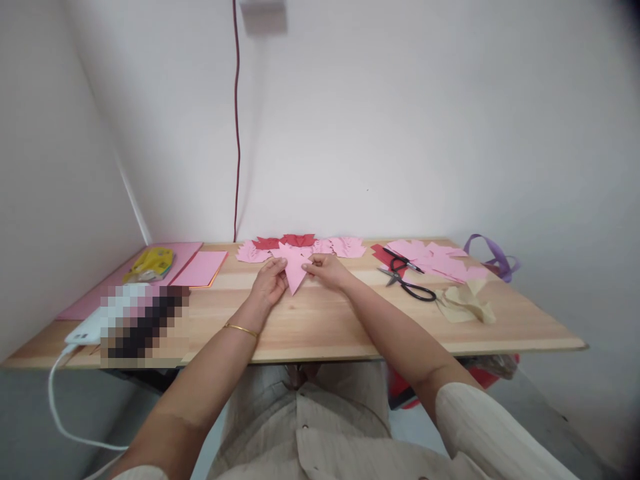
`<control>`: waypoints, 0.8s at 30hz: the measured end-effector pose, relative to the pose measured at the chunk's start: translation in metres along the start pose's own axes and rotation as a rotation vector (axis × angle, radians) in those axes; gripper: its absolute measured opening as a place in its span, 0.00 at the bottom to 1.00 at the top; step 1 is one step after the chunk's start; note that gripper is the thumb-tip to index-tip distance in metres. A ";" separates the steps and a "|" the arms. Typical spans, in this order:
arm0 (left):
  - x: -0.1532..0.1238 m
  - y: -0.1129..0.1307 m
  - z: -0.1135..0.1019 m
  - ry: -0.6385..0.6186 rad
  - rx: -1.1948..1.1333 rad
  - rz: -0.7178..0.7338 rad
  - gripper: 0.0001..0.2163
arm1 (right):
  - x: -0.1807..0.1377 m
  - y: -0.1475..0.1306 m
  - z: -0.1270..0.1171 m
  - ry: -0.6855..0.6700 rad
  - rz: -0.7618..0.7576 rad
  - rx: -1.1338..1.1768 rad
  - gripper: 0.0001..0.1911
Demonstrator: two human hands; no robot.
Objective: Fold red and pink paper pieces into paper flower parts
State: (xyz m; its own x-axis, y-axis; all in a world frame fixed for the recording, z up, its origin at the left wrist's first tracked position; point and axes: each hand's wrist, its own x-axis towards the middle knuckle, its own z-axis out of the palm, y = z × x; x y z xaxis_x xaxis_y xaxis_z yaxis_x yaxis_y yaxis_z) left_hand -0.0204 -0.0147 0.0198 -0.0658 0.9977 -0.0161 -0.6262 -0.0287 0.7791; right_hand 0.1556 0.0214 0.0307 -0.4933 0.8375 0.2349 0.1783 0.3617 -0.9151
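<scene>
A pink paper cutout [293,272], pointed at its lower end, is held up over the table between my two hands. My left hand [271,280] pinches its left edge, thumb toward me. On the other side, my right hand [324,268] grips the right edge between thumb and fingers. Behind the cutout, pink creased paper shapes [349,247] and red paper shapes [299,239] lie in a row along the table's back; the cutout hides part of them.
Black-handled scissors [413,289], a black pen [404,260], pink paper scraps [433,257] and crumpled tan paper [467,303] lie right on the wooden table [320,327]. A purple ribbon [495,257] curls beyond. Pink sheets [199,268], a yellow packet [154,263] and a white cabled device [93,327] sit left.
</scene>
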 end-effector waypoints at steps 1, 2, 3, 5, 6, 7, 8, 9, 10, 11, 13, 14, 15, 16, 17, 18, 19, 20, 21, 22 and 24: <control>-0.001 -0.001 0.000 -0.025 0.029 -0.053 0.12 | 0.001 0.000 0.000 0.034 -0.028 -0.011 0.17; -0.001 -0.002 -0.001 -0.047 0.063 -0.099 0.12 | 0.001 -0.002 0.000 0.058 -0.052 -0.024 0.17; -0.002 -0.003 -0.001 -0.062 0.094 -0.132 0.12 | 0.001 -0.003 0.000 0.076 -0.067 -0.037 0.16; -0.002 -0.005 -0.002 -0.077 0.123 -0.159 0.13 | 0.001 -0.007 0.000 0.100 -0.075 -0.050 0.15; -0.001 -0.006 -0.003 -0.081 0.122 -0.157 0.13 | 0.000 -0.009 0.001 0.107 -0.073 -0.049 0.15; -0.001 -0.007 -0.003 -0.084 0.114 -0.152 0.13 | 0.000 -0.011 0.001 0.112 -0.070 -0.044 0.15; 0.000 -0.007 -0.003 -0.086 0.106 -0.146 0.13 | -0.001 -0.012 0.002 0.113 -0.070 -0.035 0.15; 0.000 -0.007 -0.003 -0.086 0.098 -0.140 0.12 | -0.001 -0.012 0.002 0.113 -0.072 -0.024 0.15; 0.000 -0.007 -0.003 -0.083 0.094 -0.134 0.12 | -0.001 -0.012 0.003 0.112 -0.074 -0.013 0.15; 0.000 -0.006 -0.003 -0.080 0.093 -0.130 0.12 | -0.001 -0.012 0.003 0.116 -0.075 -0.005 0.15; -0.001 -0.005 -0.002 -0.080 0.099 -0.129 0.13 | -0.001 -0.011 0.004 0.131 -0.081 0.005 0.15; -0.002 -0.005 -0.001 -0.081 0.104 -0.129 0.13 | 0.000 -0.010 0.004 0.137 -0.084 0.008 0.14; -0.003 -0.005 0.000 -0.084 0.110 -0.129 0.13 | 0.000 -0.010 0.004 0.142 -0.088 0.009 0.13; -0.004 -0.004 0.000 -0.086 0.115 -0.130 0.13 | 0.000 -0.010 0.004 0.147 -0.090 0.010 0.13; -0.005 -0.004 0.001 -0.088 0.120 -0.131 0.14 | 0.000 -0.009 0.004 0.149 -0.092 0.012 0.12; -0.005 -0.005 0.002 -0.089 0.126 -0.132 0.14 | 0.001 -0.009 0.004 0.149 -0.093 0.016 0.12; -0.006 -0.005 0.002 -0.090 0.133 -0.134 0.14 | 0.001 -0.009 0.004 0.149 -0.093 0.021 0.12; -0.006 -0.005 0.003 -0.091 0.140 -0.137 0.15 | 0.001 -0.009 0.004 0.149 -0.092 0.026 0.13; -0.006 -0.005 0.003 -0.091 0.146 -0.137 0.15 | 0.001 -0.008 0.004 0.149 -0.093 0.029 0.13; -0.006 -0.005 0.003 -0.091 0.151 -0.137 0.15 | 0.001 -0.009 0.004 0.148 -0.093 0.034 0.14; -0.006 -0.005 0.004 -0.087 0.160 -0.137 0.14 | 0.001 -0.009 0.004 0.150 -0.096 0.042 0.15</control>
State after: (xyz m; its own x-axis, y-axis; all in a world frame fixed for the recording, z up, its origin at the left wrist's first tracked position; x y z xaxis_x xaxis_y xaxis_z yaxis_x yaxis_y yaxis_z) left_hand -0.0135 -0.0207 0.0183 0.0831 0.9934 -0.0795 -0.4928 0.1104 0.8631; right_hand 0.1500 0.0172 0.0381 -0.3733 0.8530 0.3649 0.0995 0.4279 -0.8984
